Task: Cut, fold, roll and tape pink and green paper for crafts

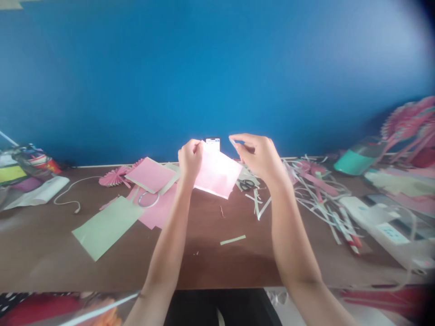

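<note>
My left hand [190, 159] is closed on the upper left corner of a pink sheet of paper [219, 176], which hangs tilted above the table and catches bright light. To the right of the sheet, my right hand [256, 154] is raised with thumb and forefinger pinched together. A small pale sliver [232, 141] shows at those fingertips; its kind is too small to tell. The right hand does not touch the sheet. Behind the paper, a phone [213, 144] with a lit screen stands partly covered.
Left on the brown table [210, 267] lie a pale green sheet [110, 226], pink papers [151, 174], a white ring [148, 206] and a pleated pink fan [113, 176]. Rightward are black-handled scissors [246, 184], paper strips, a teal-labelled bottle [355, 160] and a white power strip [384, 231].
</note>
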Demonstrator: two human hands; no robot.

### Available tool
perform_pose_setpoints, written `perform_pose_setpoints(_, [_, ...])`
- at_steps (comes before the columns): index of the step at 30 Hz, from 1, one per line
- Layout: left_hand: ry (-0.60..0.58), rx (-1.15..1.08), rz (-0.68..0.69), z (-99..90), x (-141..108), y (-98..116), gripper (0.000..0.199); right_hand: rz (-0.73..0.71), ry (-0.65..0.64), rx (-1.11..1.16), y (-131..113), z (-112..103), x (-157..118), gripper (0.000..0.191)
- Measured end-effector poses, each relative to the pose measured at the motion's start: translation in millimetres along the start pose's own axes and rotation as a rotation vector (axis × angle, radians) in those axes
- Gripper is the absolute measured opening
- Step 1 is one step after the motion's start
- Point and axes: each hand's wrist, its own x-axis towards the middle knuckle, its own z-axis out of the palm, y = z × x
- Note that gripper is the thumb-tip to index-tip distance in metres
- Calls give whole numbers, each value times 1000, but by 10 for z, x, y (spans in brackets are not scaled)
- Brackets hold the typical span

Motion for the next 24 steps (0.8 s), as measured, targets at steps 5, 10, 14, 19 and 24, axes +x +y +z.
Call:
perform_pose_setpoints(5, [-62, -165, -7, 67, -62, 120, 19, -12, -66, 58, 33, 131, 32, 37])
perform_pose_setpoints(10, [-146, -388, -18, 172, -165, 299, 21, 7, -54, 107, 96, 242, 70, 45])
perform_pose_setpoints(14, [-142, -409, -41, 225, -184, 327, 22, 32, -17, 136, 113, 193, 72, 45])
perform_pose_setpoints(19, [-135, -421, -42, 236, -170, 267, 20, 31, -55, 141, 121, 165, 76, 32])
perform_pose_setpoints(24, [-156, -402, -15, 268, -177, 235, 17, 61, -78, 121, 121, 196, 73, 22])
